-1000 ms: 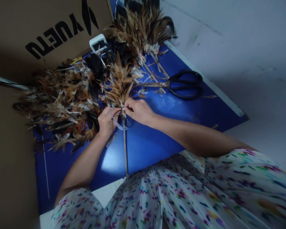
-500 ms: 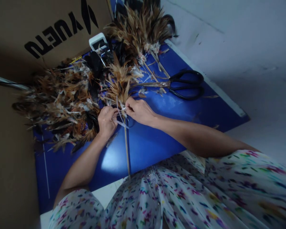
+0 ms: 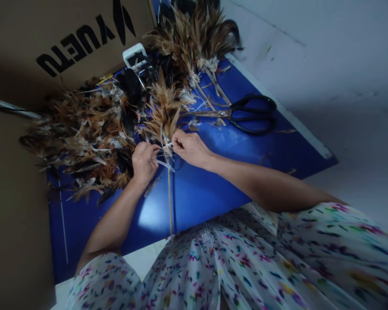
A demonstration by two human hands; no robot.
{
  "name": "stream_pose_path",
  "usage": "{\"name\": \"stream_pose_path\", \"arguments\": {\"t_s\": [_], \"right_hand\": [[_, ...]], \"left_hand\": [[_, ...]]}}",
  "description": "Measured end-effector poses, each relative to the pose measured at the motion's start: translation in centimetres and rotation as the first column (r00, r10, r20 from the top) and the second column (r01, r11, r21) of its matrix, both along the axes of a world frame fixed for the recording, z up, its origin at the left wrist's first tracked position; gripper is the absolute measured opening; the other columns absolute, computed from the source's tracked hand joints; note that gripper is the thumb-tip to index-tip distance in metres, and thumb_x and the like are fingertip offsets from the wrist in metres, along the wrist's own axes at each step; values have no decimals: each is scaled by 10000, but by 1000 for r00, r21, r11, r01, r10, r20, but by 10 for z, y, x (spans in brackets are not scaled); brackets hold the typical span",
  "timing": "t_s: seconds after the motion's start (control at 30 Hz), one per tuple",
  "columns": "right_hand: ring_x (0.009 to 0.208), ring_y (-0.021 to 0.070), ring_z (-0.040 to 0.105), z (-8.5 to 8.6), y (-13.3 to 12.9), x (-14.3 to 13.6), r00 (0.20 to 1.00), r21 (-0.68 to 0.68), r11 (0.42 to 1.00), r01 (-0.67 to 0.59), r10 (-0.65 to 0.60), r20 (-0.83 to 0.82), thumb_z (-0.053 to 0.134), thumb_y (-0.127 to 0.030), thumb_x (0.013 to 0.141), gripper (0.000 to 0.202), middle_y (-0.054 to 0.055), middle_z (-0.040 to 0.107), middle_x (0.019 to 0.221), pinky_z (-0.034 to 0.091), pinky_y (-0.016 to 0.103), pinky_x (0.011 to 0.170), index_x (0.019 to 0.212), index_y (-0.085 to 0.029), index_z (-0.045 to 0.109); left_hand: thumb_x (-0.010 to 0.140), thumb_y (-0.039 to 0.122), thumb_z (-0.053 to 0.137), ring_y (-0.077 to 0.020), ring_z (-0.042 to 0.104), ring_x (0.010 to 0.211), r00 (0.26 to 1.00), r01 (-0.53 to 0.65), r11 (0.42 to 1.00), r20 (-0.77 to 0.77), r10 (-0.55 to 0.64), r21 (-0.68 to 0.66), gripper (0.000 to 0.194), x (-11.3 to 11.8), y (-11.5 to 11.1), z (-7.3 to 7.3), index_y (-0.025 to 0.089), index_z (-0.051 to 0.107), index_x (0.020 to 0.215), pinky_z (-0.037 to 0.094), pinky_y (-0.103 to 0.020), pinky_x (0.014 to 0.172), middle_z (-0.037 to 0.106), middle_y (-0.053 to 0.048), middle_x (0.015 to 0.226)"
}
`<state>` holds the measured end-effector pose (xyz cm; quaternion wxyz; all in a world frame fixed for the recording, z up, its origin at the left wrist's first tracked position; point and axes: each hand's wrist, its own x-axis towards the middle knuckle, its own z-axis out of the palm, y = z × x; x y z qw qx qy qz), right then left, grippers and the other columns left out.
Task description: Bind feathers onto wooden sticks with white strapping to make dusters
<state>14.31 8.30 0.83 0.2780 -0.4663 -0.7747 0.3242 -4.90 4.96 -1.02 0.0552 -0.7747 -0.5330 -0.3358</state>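
Observation:
A bundle of brown feathers (image 3: 163, 107) is gathered round the top of a thin stick (image 3: 170, 202), whose lower end reaches the table's near edge. A whitish plastic string (image 3: 165, 163) loops about the feather base. Left of the stick, my left hand (image 3: 145, 161) pinches one part of the string. My right hand (image 3: 191, 148), on the other side, grips another part, and a short stretch runs taut between the two hands. Just beyond my right hand lie large black-handled scissors (image 3: 252, 114), their blades pointing left towards the feathers.
Loose brown and black feathers (image 3: 87, 142) pile up at the left of the blue table (image 3: 207, 189). Finished-looking feather bundles on sticks (image 3: 194, 38) lie at the back. A white-framed object (image 3: 134, 54) stands by a cardboard box (image 3: 67, 26). A pale wall (image 3: 326, 64) is on the right.
My right hand has drawn slightly away from the feather base, and the string between my hands looks tauter. The stick's lower end has shifted a little left.

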Motion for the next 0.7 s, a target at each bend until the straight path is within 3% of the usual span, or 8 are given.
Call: {"name": "stream_pose_path", "arguments": {"t_s": [0.3,0.7], "right_hand": [[589,88,484,-5,2,4,992,-45,999,-29,24,-120,534,-190,825,85,-20,573,659,340,211,608,877,-162,595],[613,91,500,-6,2,3,993,-21,999,-31,28,-116,549,-187,827,72,-9,597,688,346,221,623,827,-157,615]], "left_hand": [[870,205,576,-162,552,744,989,130,988,-78,-124,87,124,-5,5,-7,202,694,910,408,-333,762,582,-24,713],[880,249,566,-166,552,739,993,107,994,-61,-105,37,138,-3,5,-7,216,699,866,410,-356,784,578,-22,701]]}}
